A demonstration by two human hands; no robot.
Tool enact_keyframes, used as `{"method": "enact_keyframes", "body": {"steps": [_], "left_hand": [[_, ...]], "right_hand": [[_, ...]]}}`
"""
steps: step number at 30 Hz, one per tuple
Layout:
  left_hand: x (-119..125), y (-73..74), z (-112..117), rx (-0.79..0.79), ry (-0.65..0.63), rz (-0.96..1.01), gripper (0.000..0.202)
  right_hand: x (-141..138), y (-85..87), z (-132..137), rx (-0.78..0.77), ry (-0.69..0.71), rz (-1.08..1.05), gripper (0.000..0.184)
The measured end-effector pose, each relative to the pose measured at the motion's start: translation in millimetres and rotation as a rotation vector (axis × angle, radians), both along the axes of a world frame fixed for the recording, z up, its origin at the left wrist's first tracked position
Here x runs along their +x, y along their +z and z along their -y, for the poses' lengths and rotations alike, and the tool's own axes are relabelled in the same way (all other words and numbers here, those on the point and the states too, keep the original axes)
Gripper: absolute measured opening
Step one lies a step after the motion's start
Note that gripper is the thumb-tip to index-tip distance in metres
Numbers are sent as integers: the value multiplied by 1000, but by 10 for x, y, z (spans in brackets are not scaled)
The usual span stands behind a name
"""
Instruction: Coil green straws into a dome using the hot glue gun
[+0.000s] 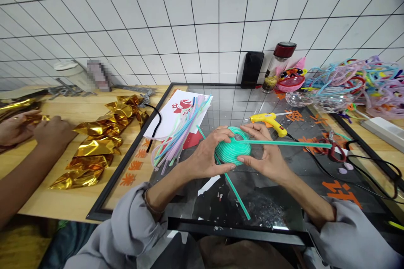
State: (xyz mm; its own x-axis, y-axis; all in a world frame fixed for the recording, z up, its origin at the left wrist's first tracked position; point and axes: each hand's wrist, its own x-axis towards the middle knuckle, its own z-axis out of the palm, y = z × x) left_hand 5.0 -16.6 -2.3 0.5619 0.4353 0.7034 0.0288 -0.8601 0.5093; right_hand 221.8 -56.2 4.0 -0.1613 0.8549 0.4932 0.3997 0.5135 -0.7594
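Between both hands is a green coiled dome (233,151), wound in tight rings from a cord-like strip, with a small opening at its top. My left hand (210,153) grips its left side, fingers on the upper rim and thumb below. On the right side, my right hand (263,149) holds it with fingers curved over the top and thumb at the lower edge. A straight green strip (290,143) stretches from the dome to the right, passing in front of my right fingers. Another green strip (236,195) lies below the dome on the dark glassy board (195,193).
A yellow glue gun (268,122) and red-handled scissors (336,151) lie to the right. Pastel strips (179,134) rest on white paper (167,113). Behind stand a phone (252,69) and a bottle (277,67). Left, another person's hands (52,130) are beside gold foil (94,147).
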Motion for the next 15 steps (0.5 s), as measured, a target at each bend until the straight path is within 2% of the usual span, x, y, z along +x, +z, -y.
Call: {"method": "enact_keyframes", "body": {"steps": [5,15], "left_hand": [[13,-24,0,-4,4,10,54],[-30,-6,14,-16,89,-56,58]], "right_hand": [[-5,-35,-16,-18,51,94,69],[9,48,-13,39,66,171,58]]}}
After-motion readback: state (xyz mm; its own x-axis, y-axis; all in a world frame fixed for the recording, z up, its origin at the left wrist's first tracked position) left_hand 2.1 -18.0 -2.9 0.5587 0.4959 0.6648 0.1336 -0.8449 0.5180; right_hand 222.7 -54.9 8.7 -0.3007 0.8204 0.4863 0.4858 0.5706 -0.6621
